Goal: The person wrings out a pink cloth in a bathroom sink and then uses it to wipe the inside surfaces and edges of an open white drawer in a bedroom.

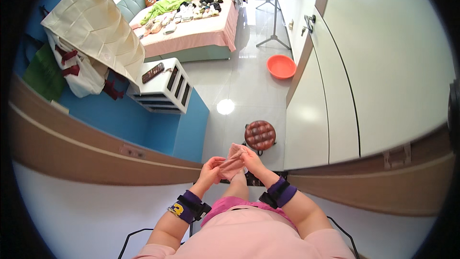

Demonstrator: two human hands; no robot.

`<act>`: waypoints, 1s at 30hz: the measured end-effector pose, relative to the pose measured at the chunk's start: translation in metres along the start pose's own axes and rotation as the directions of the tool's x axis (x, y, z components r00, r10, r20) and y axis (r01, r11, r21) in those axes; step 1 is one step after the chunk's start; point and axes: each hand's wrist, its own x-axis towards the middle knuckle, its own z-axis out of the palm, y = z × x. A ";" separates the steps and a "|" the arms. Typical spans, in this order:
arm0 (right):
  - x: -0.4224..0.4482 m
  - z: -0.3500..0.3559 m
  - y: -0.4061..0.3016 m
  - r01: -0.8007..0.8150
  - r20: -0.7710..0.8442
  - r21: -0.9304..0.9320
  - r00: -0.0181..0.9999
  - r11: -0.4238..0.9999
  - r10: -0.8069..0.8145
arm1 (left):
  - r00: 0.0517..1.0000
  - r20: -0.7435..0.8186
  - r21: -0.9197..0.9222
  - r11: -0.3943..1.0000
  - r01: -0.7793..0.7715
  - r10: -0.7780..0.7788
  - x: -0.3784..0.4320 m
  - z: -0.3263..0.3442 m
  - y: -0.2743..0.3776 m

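Between my two hands I hold a small pink cloth [233, 162] that looks soft and textured; I cannot tell its exact kind. My left hand [212, 169] pinches its lower left side. At its upper right edge the fingers of my right hand [253, 161] are closed on it. The cloth hangs in front of my body above one leg [238, 185], which is partly hidden. Just beyond my right hand stands a round stool [260, 135] with a tufted brown leather-like seat.
A door frame [161, 165] flanks me, with a white door [388, 61] at right. Ahead are a red plastic basin [281, 67], a garment rack [275, 14], and a bed [201, 36] bearing rolled socks [201, 9] and clothes. A white drawer unit [161, 90] holds a phone [153, 73].
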 end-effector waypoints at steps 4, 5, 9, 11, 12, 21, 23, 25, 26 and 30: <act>0.085 -0.022 -0.020 -0.037 0.078 0.261 0.997 0.965 0.017 | 0.994 0.023 -0.033 0.994 0.105 -0.104 0.093 -0.019 0.036; 0.110 -0.029 -0.017 -0.011 0.111 0.360 0.993 0.933 -0.031 | 0.990 0.048 -0.074 0.988 0.137 -0.134 0.117 -0.021 0.046; 0.167 -0.007 -0.114 -0.257 0.279 0.273 0.943 0.927 0.180 | 0.947 0.097 -0.297 0.899 0.321 -0.306 0.190 -0.040 0.096; 0.190 0.011 -0.149 -0.273 0.291 0.367 0.942 0.889 0.169 | 0.943 0.171 -0.269 0.907 0.323 -0.285 0.217 -0.041 0.134; 0.202 0.019 -0.159 -0.276 0.297 0.415 0.942 0.867 0.157 | 0.940 0.225 -0.302 0.899 0.318 -0.257 0.231 -0.045 0.146; 0.319 0.022 -0.184 -0.314 0.245 0.302 0.938 0.900 0.245 | 0.938 0.277 -0.497 0.804 0.326 -0.208 0.321 -0.078 0.201; 0.344 0.024 -0.195 -0.340 0.291 0.275 0.921 0.899 0.260 | 0.945 0.288 -0.495 0.820 0.287 -0.157 0.334 -0.086 0.215; 0.369 0.031 -0.203 -0.313 0.297 0.329 0.930 0.891 0.217 | 0.947 0.280 -0.508 0.814 0.283 -0.155 0.358 -0.101 0.213; 0.387 0.025 -0.192 -0.316 0.349 0.322 0.916 0.893 0.198 | 0.949 0.276 -0.514 0.810 0.281 -0.153 0.370 -0.106 0.215; 0.454 0.002 -0.185 -0.317 0.424 0.259 0.886 0.912 0.188 | 0.962 0.204 -0.560 0.784 0.267 -0.182 0.423 -0.113 0.241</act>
